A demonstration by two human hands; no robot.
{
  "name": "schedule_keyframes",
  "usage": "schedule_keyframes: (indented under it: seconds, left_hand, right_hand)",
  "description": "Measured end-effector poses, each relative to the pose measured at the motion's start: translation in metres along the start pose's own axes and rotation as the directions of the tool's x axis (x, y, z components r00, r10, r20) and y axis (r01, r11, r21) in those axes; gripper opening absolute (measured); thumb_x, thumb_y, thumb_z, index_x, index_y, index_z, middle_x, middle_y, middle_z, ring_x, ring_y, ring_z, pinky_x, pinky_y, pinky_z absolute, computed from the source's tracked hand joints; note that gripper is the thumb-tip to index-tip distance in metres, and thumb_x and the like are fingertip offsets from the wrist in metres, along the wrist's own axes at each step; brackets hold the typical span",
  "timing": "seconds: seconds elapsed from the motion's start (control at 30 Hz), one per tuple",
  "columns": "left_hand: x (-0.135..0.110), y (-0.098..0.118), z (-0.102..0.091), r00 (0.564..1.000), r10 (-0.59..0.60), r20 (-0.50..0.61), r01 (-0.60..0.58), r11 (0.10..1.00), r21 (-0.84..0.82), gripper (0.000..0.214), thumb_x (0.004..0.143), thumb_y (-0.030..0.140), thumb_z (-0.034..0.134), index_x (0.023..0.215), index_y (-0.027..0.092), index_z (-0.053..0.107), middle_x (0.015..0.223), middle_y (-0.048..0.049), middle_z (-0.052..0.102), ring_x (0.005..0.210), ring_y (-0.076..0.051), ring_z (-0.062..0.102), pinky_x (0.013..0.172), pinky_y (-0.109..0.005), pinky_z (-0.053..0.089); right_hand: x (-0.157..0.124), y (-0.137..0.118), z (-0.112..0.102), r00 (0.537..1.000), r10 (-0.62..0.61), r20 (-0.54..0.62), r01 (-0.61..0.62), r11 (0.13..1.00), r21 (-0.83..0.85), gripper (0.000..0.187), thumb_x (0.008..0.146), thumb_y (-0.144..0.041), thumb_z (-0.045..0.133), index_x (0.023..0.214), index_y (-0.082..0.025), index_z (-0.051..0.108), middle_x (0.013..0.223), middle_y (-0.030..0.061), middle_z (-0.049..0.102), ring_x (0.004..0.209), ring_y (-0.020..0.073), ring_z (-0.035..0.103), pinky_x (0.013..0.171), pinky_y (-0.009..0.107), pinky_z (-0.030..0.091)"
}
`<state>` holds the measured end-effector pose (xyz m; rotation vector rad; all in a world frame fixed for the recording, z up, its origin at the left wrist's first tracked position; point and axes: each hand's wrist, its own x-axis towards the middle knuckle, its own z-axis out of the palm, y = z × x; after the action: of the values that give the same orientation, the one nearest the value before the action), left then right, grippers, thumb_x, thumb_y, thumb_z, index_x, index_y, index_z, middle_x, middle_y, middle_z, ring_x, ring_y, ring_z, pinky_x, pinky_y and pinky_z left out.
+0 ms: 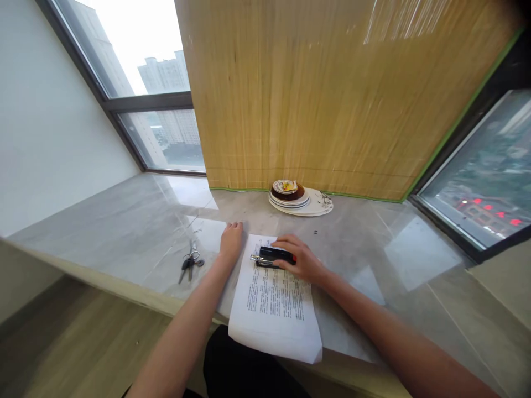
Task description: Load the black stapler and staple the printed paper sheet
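A printed sheet of paper (274, 307) lies on the grey stone ledge (124, 226), its near end hanging over the front edge. A black stapler (271, 257) sits across the sheet's top left corner. My right hand (301, 260) is closed over the stapler, pressing on it from the right. My left hand (231, 240) lies flat with fingers stretched out on the ledge, just left of the sheet's top edge, holding nothing.
Scissors (188, 264) lie on the ledge left of my left hand. A stack of plates (301, 202) with a small dish on top stands at the back against a bamboo blind (332, 94). Windows flank the blind.
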<state>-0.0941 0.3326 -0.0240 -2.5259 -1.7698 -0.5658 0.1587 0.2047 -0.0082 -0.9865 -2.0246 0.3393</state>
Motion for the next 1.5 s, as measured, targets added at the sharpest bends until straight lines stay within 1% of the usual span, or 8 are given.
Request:
schedule_keyframes:
  seconds: [0.1,0.3,0.4,0.53,0.73,0.93,1.17,1.5]
  left_hand:
    - [-0.003,0.002,0.002,1.0,0.0,-0.015,0.001,1.0,0.027,0.033,0.101,0.037,0.066,0.127,0.017,0.065,0.129,-0.0109,0.067,0.112,-0.024,0.068,0.096,-0.046,0.059]
    - [-0.005,0.001,0.002,0.997,0.035,-0.072,-0.036,0.999,-0.007,0.027,0.103,0.029,0.063,0.127,0.017,0.066,0.121,-0.009,0.07,0.111,-0.023,0.068,0.098,-0.046,0.058]
    - [-0.009,0.002,0.003,0.995,0.034,-0.098,-0.039,0.998,-0.044,0.022,0.102,0.03,0.065,0.118,0.016,0.068,0.119,-0.0081,0.07,0.109,-0.022,0.068,0.097,-0.046,0.058]
    - [-0.021,0.01,0.004,0.988,0.008,-0.153,-0.027,0.992,-0.124,0.006,0.1,0.017,0.061,0.099,0.016,0.067,0.105,-0.0074,0.066,0.099,-0.021,0.067,0.092,-0.04,0.057]
    - [-0.043,0.029,-0.006,0.972,0.078,-0.222,-0.145,0.942,-0.303,0.012,0.103,0.016,0.053,0.105,0.021,0.063,0.107,-0.0066,0.062,0.09,-0.019,0.065,0.084,-0.031,0.053]
    - [-0.053,0.028,-0.025,0.957,0.17,-0.235,-0.265,0.842,-0.471,0.015,0.1,0.021,0.06,0.11,0.021,0.071,0.096,-0.004,0.07,0.085,-0.017,0.065,0.081,-0.03,0.053]
    - [-0.054,0.026,-0.029,0.958,0.202,-0.202,-0.284,0.75,-0.597,0.015,0.095,0.029,0.068,0.093,0.021,0.08,0.09,-0.0059,0.074,0.083,-0.018,0.067,0.074,-0.031,0.051]
    - [-0.06,0.026,-0.033,0.959,0.254,-0.121,-0.266,0.678,-0.685,0.015,0.091,0.032,0.072,0.093,0.02,0.082,0.092,-0.0064,0.077,0.078,-0.016,0.065,0.065,-0.027,0.042]
  right_hand:
    - [-0.001,-0.002,0.01,0.996,-0.011,0.089,0.013,1.0,-0.019,0.04,0.098,-0.032,0.07,0.137,-0.026,0.064,0.121,0.0109,0.071,0.112,0.028,0.064,0.102,0.045,0.052]
    - [-0.003,0.004,0.013,0.996,0.017,0.093,-0.016,1.0,-0.008,0.04,0.099,-0.028,0.066,0.139,-0.026,0.062,0.119,0.0104,0.072,0.111,0.0278,0.064,0.102,0.046,0.051]
    - [-0.002,0.005,0.011,0.996,0.039,0.086,-0.041,0.999,0.028,0.039,0.098,-0.027,0.069,0.136,-0.026,0.064,0.119,0.0095,0.074,0.111,0.0275,0.064,0.103,0.046,0.05]
    - [0.002,0.011,0.009,0.99,0.116,0.077,-0.128,0.978,0.163,0.04,0.088,-0.027,0.079,0.127,-0.025,0.071,0.118,0.0074,0.076,0.11,0.0267,0.067,0.102,0.044,0.051]
    - [0.005,0.02,0.003,0.961,0.254,0.114,-0.275,0.925,0.261,0.041,0.08,-0.026,0.086,0.12,-0.026,0.078,0.111,0.006,0.077,0.104,0.0253,0.071,0.097,0.04,0.054]
    - [0.004,0.019,0.002,0.962,0.257,0.095,-0.273,0.924,0.268,0.04,0.08,-0.03,0.085,0.119,-0.025,0.078,0.113,0.007,0.076,0.105,0.0253,0.071,0.098,0.041,0.054]
    - [0.005,0.021,0.001,0.965,0.247,0.085,-0.261,0.928,0.265,0.04,0.08,-0.03,0.086,0.118,-0.024,0.078,0.111,0.0073,0.077,0.104,0.0263,0.071,0.097,0.042,0.055]
    - [0.005,0.021,0.001,0.966,0.244,0.082,-0.257,0.93,0.264,0.041,0.079,-0.029,0.087,0.118,-0.024,0.078,0.112,0.0072,0.078,0.105,0.0263,0.07,0.098,0.043,0.054]
